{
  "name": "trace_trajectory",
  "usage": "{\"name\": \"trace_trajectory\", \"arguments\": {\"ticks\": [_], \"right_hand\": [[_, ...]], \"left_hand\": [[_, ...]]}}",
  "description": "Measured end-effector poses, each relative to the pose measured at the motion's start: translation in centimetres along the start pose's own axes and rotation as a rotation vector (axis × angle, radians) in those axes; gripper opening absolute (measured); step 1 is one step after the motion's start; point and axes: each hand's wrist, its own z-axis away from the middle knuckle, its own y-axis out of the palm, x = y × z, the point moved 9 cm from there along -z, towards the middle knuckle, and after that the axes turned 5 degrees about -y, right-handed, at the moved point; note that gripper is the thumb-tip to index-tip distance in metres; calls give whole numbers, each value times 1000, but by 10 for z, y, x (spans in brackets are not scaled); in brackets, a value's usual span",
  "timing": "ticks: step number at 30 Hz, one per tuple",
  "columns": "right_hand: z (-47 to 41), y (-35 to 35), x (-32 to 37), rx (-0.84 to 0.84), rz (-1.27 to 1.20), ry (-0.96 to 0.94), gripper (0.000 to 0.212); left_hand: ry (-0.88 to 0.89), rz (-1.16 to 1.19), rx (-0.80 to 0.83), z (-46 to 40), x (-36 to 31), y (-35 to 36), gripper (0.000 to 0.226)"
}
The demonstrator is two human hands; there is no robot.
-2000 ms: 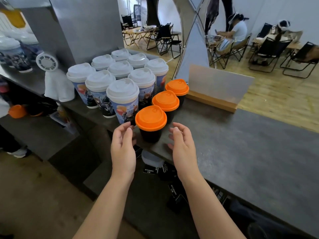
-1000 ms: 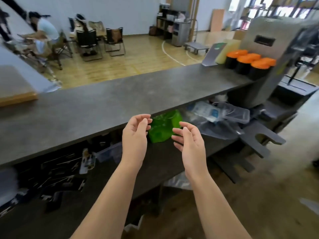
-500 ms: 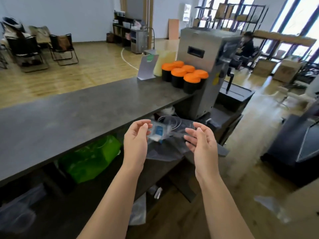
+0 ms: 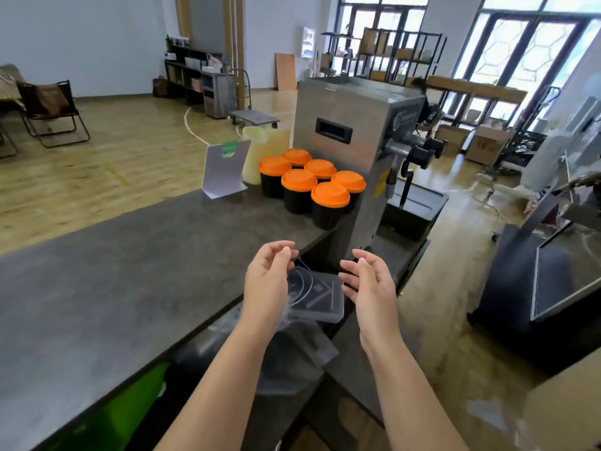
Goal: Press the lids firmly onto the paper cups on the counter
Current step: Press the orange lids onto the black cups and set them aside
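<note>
Several black paper cups with orange lids [image 4: 329,195] stand in a cluster at the far right end of the grey counter [image 4: 130,275], against a steel machine. My left hand [image 4: 268,281] and my right hand [image 4: 367,283] hover side by side in the air off the counter's front edge, well short of the cups. Both hold nothing, with fingers loosely curled and palms facing each other.
The steel machine [image 4: 354,138] with a side spout stands right of the cups. A white card stand [image 4: 224,169] and a pale yellow container [image 4: 265,144] sit behind them. Clear plastic boxes [image 4: 315,299] lie on the shelf under the counter. A dark cart [image 4: 546,288] stands at right.
The view has swung right along the counter, away from the first group of cups. The orange-lidded cluster by the machine is now much closer. Both hands stay raised and hold nothing.
</note>
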Motion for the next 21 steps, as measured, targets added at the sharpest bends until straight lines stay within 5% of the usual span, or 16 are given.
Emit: {"name": "trace_trajectory", "arguments": {"ticks": [7,15,21], "right_hand": [[-85,6,-23,-68,-8,44,21],[-184,37,-47,61,-53,67,19],[-211,48,-60,81,-65,67,17]], "left_hand": [[-90,-91,75,-78,17,53,17],[-157,-111,-33,-148,22,91,42],[-150,-154,5,-164,28,113,27]]}}
